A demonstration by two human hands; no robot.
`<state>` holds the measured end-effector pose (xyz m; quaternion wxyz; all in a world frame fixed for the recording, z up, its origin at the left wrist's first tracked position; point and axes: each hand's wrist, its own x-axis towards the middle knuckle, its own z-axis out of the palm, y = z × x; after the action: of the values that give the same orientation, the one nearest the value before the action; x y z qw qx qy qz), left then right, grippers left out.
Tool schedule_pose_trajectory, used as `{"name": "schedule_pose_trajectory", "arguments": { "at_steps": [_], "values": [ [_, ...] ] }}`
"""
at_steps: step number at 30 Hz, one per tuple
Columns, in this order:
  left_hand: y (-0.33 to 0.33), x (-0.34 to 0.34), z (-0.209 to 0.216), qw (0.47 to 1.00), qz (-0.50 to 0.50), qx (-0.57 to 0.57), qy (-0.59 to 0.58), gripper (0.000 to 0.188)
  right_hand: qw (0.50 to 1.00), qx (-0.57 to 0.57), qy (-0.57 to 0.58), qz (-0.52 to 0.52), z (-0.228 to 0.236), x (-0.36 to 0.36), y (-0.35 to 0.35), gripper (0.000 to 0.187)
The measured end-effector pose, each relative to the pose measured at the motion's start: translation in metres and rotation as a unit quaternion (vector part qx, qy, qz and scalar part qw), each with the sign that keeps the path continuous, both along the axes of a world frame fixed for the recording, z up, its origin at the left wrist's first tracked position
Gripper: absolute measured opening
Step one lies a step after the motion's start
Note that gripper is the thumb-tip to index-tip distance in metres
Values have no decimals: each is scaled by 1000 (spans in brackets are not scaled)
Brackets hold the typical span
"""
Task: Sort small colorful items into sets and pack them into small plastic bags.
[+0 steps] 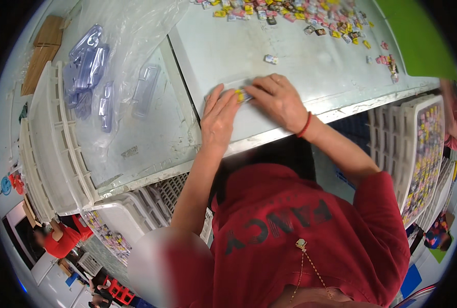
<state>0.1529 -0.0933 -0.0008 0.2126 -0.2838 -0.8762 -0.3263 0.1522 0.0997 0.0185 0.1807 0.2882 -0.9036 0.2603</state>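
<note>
Both my hands meet over the pale tabletop near its front edge. A short row of small yellow and whitish pieces point(240, 96) shows between them, with what looks like a clear plastic tray partly hidden under the fingers. My left hand point(218, 120) bends its fingers over the left end of this row, its index fingertip against a yellow piece. My right hand point(281, 100) is closed, thumb and fingers pinched at the right end of the row; what lies inside the pinch is mostly covered. A single small whitish piece point(271, 59) lies just beyond my hands.
Many small colourful pieces point(290, 13) are spread at the far side. Clear plastic trays point(87, 64) lie on a plastic sheet point(131, 31) at left. White crates point(59, 149) stand at left; filled trays point(423, 154) are stacked at right. A green panel point(418, 41) borders the table.
</note>
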Motion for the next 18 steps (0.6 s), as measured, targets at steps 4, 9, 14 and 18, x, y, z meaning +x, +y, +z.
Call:
{"name": "schedule_pose_trajectory", "arguments": {
  "at_steps": [4, 9, 14, 18],
  "values": [
    [-2, 5, 5, 997, -35, -58, -21, 39, 997, 42, -8, -59, -3, 17, -10, 47],
    [-8, 15, 19, 982, -56, -147, -105, 63, 988, 86, -84, -100, 4, 45, -24, 70],
    [-8, 16, 21, 976, -67, -164, -127, 73, 983, 92, -119, -105, 3, 48, -22, 79],
    [1, -1, 22, 984, -61, -144, -80, 69, 988, -72, -109, -88, -2, 41, -16, 61]
  ]
}}
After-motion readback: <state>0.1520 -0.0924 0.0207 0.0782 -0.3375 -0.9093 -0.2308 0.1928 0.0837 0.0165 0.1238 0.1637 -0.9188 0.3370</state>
